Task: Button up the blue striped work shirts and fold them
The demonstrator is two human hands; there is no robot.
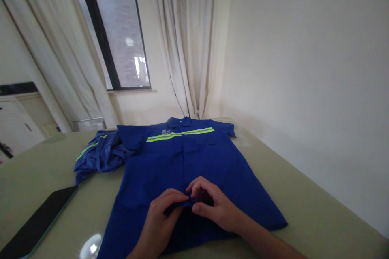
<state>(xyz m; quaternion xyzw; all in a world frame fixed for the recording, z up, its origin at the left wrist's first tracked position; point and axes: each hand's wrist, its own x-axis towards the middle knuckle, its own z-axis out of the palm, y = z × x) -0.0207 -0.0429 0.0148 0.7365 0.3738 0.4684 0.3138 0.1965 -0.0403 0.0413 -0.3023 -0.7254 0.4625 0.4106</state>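
Blue shirt [209,162] on greenish table [291,194], fingers of both hands nearly closed, pinching its front, pale curtains [188,28], window [121,28] behind.

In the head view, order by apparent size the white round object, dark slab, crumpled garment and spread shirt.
Spread shirt
Crumpled garment and dark slab, too close to rank
White round object

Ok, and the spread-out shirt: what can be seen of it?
The blue short-sleeved shirt looks like woven cloth, with a collar, front placket, yellow-green chest stripes and small pale print. It lies front up on the table, collar away, lightly creased. The left hand pinches it near the hem; the right hand's fingers touch it there. One sleeve meets a crumpled blue garment.
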